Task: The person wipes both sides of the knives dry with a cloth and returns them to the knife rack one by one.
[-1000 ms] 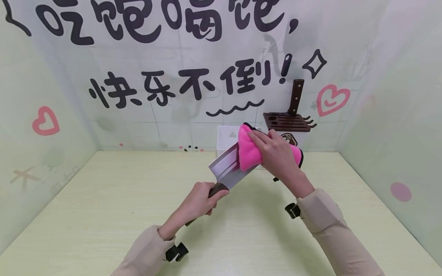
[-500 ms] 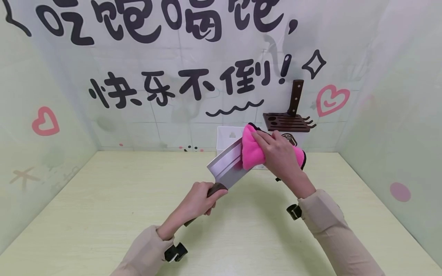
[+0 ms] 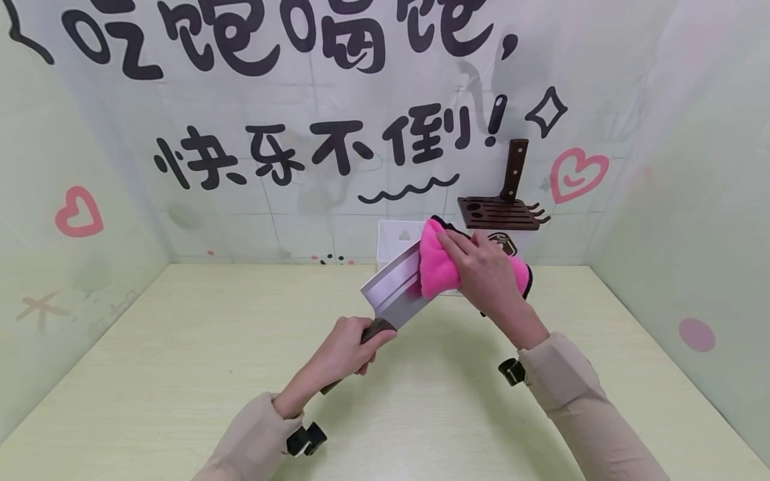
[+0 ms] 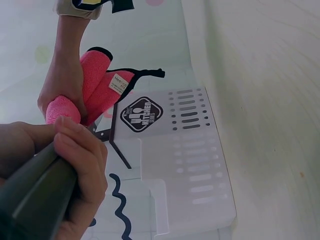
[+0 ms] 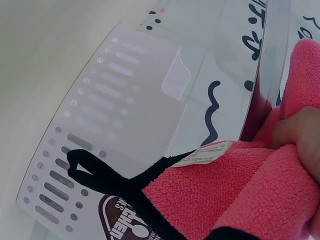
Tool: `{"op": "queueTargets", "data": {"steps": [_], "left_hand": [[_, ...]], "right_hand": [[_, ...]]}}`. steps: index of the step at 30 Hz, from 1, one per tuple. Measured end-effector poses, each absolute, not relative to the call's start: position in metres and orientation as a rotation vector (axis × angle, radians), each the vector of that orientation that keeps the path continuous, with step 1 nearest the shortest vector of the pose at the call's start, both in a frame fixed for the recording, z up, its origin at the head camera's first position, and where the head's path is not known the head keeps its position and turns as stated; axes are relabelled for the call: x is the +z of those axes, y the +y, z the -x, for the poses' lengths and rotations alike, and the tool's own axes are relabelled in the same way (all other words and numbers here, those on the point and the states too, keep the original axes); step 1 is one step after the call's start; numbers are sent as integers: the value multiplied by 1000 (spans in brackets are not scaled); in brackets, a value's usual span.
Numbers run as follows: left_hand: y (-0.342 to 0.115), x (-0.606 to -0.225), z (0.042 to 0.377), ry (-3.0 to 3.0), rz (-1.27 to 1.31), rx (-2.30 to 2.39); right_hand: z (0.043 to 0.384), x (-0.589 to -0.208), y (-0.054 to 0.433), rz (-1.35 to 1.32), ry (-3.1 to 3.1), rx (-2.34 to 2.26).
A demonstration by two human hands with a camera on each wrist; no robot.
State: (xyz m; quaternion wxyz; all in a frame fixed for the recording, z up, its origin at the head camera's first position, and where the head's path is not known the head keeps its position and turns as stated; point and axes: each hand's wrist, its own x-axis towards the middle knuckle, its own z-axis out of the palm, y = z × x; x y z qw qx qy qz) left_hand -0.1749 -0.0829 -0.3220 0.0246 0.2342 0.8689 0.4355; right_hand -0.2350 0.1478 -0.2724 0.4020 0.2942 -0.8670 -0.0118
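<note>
My left hand (image 3: 343,349) grips the dark handle of a cleaver (image 3: 394,287), whose blade slants up to the right above the table. A pink towel (image 3: 438,264) with black edging lies over the outer part of the blade and hides its tip. My right hand (image 3: 488,270) holds the towel against the blade, fingers on the upper face. In the right wrist view, the towel (image 5: 235,192) shows a white label and a black loop, with the thumb pressed into its fold. The left wrist view shows the handle (image 4: 37,187) inside the curled left fingers.
Behind the hands, a white knife rack (image 4: 175,155) with slotted sides stands against the back wall. Its brown slotted top (image 3: 502,214) carries another brown-handled knife (image 3: 515,170). Walls enclose the pale wooden table (image 3: 180,361) at the back and both sides.
My right hand and the towel slid outward along the blade, toward the upper right, then dipped very slightly. The left hand and cleaver shifted only slightly.
</note>
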Motion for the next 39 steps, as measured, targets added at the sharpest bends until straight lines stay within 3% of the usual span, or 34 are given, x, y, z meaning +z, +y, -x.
{"op": "queueTargets", "data": {"steps": [39], "left_hand": [[-83, -321, 179, 2686, -681, 1321]], "right_hand": [[202, -286, 99, -1074, -2004, -245]]}}
